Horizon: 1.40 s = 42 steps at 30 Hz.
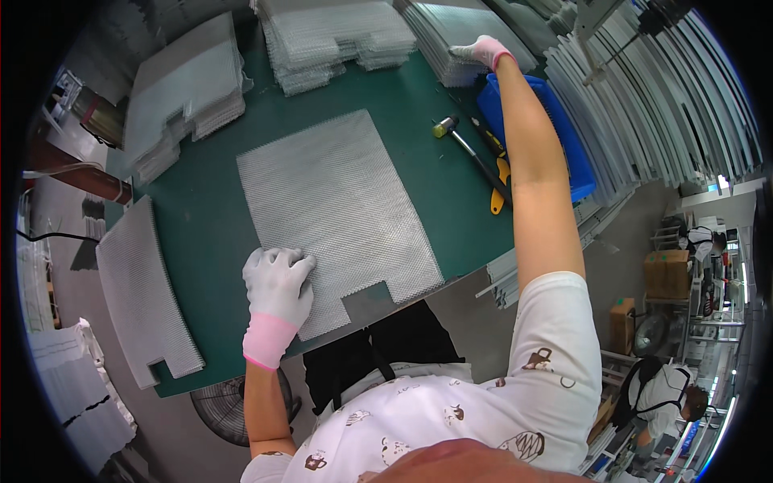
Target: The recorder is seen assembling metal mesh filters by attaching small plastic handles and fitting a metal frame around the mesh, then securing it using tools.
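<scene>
A silvery mesh sheet (338,201) with a notch in its near edge lies flat on the green table in front of me. My left hand (278,290), in a white glove with a pink cuff, is closed over the sheet's left edge near its lower corner. Its fingertips are curled and partly hidden. My right arm is stretched far forward, and my gloved right hand (485,52) lies over a stack of mesh sheets (459,28) at the far right. One of its fingers points left, stretched out; the others are hard to make out.
More stacks of mesh sheets stand at the back left (189,68) and back middle (330,32). A single mesh piece (145,282) lies left. Beside my right forearm are a hammer (475,153), a yellow-handled tool (500,185) and a blue bin (576,165). White strips (644,105) stand right.
</scene>
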{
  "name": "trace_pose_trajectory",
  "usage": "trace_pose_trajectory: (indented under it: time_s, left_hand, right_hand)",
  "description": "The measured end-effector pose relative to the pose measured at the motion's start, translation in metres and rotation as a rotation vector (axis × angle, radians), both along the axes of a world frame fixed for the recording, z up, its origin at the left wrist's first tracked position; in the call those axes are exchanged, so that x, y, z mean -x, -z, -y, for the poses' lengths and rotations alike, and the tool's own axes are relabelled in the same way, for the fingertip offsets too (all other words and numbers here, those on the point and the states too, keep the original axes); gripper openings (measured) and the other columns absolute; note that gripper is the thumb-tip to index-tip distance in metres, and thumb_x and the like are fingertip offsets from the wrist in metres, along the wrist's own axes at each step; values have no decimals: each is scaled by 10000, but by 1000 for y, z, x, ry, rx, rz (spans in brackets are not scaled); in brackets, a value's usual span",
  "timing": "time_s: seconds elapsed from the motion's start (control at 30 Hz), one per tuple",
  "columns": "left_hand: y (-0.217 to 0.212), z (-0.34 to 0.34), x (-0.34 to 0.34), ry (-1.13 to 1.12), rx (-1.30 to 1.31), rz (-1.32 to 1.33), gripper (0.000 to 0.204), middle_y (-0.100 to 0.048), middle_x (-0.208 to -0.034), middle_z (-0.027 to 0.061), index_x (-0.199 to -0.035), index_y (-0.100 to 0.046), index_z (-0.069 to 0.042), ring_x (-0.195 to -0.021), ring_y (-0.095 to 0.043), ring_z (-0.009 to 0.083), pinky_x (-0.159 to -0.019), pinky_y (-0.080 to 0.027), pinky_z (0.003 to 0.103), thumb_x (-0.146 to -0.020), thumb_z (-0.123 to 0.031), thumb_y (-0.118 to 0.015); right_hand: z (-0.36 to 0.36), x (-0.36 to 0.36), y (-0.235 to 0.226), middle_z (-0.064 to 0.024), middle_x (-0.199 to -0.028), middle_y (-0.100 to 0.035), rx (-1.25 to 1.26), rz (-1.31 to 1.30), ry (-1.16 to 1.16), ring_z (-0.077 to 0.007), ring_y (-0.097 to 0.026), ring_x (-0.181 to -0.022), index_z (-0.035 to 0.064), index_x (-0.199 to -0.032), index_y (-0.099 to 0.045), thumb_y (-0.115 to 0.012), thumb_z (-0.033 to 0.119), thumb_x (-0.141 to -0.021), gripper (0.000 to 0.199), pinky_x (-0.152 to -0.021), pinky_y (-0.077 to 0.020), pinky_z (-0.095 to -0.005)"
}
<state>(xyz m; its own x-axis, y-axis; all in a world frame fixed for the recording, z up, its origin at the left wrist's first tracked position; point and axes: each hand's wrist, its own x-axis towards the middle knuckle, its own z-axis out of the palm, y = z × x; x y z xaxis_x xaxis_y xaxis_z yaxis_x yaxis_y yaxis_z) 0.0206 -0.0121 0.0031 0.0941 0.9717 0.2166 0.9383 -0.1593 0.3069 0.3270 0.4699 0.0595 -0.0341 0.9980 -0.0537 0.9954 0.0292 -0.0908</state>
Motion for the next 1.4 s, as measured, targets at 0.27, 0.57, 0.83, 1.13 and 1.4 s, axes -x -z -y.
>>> trace_pose_trajectory:
  time_s: [0.27, 0.57, 0.83, 1.13, 1.4]
  left_hand:
    - [-2, 0, -2, 3, -7, -17, 265, -641, -983, 6, -927, -693, -155, -986, -578, 230, -967, -382, 448, -684, -52, -674]
    - [0, -6, 5, 15, -60, -23, 180, -648, -896, 6, -875, -695, -145, -937, -587, 231, -980, -364, 458, -700, -103, -687]
    - [6, -11, 3, -20, -171, 13, 174, -648, -837, 25, -828, -678, -97, -852, -599, 232, -884, -391, 412, -704, -196, -750]
    - [-69, 24, -69, -217, -445, 1458, 387, -665, -931, 148, -1188, -556, 79, -749, -626, 153, -677, -500, 264, -887, -159, -610]
    - [-58, 47, -31, -376, -299, 1410, 400, -650, -1015, 126, -1251, -504, 84, -834, -642, 145, -727, -534, 251, -935, -157, -551]
  right_hand:
    - [-31, -3, 1, -223, -1271, -573, 95, -91, -50, -360, -538, -1204, -31, -1227, -588, -727, 658, -666, 899, -993, -443, -418]
    - [-47, -11, -19, -130, -821, -684, -780, -858, 33, -219, -621, -725, -57, -898, -678, -806, 458, -691, 570, -707, -500, -364]
    - [118, 72, -21, -154, -1138, -511, -948, -1085, -111, -229, -519, -1018, -48, -1194, -497, -787, 242, -713, 632, -885, -438, -341]
    - [429, 118, 24, -163, -1272, -441, -809, -1142, -577, -258, -475, -1114, 6, -1255, -433, -866, 278, -596, 834, -927, -419, -374]
    - [432, 61, 22, -169, -1299, -432, -681, -1092, -312, -241, -462, -1180, -28, -1347, -387, -598, 326, -918, 595, -981, -410, -381]
